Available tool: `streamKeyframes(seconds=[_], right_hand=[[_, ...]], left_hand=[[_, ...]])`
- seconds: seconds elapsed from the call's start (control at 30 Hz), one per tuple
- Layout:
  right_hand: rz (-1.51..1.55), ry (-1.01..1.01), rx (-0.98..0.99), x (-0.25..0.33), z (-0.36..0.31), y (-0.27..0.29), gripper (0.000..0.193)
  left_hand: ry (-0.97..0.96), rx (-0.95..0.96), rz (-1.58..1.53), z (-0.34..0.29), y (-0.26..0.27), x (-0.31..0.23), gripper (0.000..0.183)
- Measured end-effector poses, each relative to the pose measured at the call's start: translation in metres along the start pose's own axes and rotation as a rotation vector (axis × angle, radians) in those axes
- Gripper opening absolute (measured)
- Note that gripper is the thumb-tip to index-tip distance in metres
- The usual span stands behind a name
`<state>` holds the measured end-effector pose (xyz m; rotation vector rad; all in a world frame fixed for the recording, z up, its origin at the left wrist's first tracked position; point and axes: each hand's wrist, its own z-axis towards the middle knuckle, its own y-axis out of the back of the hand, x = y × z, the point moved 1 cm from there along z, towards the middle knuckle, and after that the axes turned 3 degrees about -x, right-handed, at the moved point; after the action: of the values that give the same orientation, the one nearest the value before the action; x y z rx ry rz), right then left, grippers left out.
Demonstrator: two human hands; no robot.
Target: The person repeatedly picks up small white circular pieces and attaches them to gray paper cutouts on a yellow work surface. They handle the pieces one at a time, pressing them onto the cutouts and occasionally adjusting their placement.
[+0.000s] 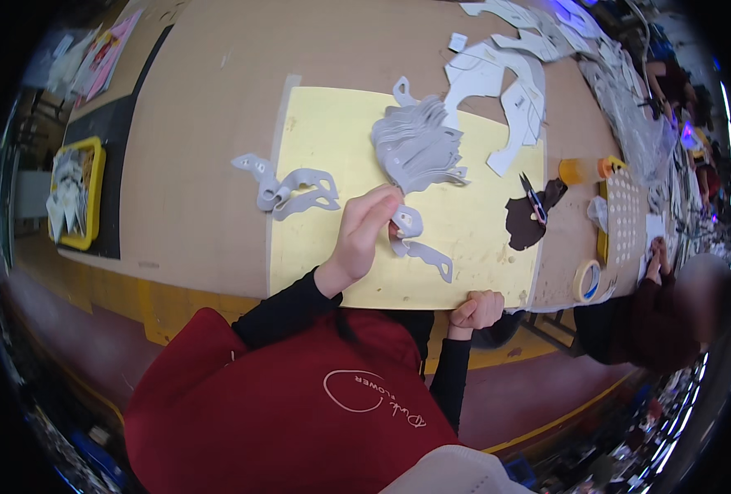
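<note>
My left hand (364, 233) pinches a grey cut-out piece (408, 221) of thin, leather-like sheet with holes in it. The piece curls from my fingertips, and a strip of it lies toward the right on the yellow board (316, 111). Just beyond my fingers is a fanned stack of similar grey pieces (419, 144). A few more curled grey pieces (299, 188) sit left of my hand, across the board's edge. My right hand (478, 310) rests closed at the table's near edge; what it holds, if anything, is hidden.
Dark snips (534, 199) lie on a dark brown scrap (523, 226) at the board's right. Beyond are white pattern pieces (485, 74). A tape roll (586, 281) sits near the front edge. A yellow tray (95, 198) stands far left. Another person (662, 317) works at right.
</note>
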<state>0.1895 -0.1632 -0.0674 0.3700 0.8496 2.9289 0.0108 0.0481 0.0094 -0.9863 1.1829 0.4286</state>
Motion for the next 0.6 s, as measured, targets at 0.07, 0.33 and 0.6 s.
streamKeyframes(seconds=[0.07, 0.33, 0.6], right_hand=[[0.003, -0.001, -0.030, 0.003, 0.001, -0.001, 0.034], [0.020, -0.035, -0.097, 0.006, 0.000, -0.005, 0.032], [0.553, -0.743, 0.014, 0.026, 0.022, 0.021, 0.018]], left_hand=[[0.019, -0.059, 0.008, 0.002, -0.002, 0.002, 0.032], [0.117, -0.035, 0.014, -0.004, -0.014, 0.013, 0.027], [-0.004, 0.234, 0.222, -0.019, -0.024, -0.001, 0.025]])
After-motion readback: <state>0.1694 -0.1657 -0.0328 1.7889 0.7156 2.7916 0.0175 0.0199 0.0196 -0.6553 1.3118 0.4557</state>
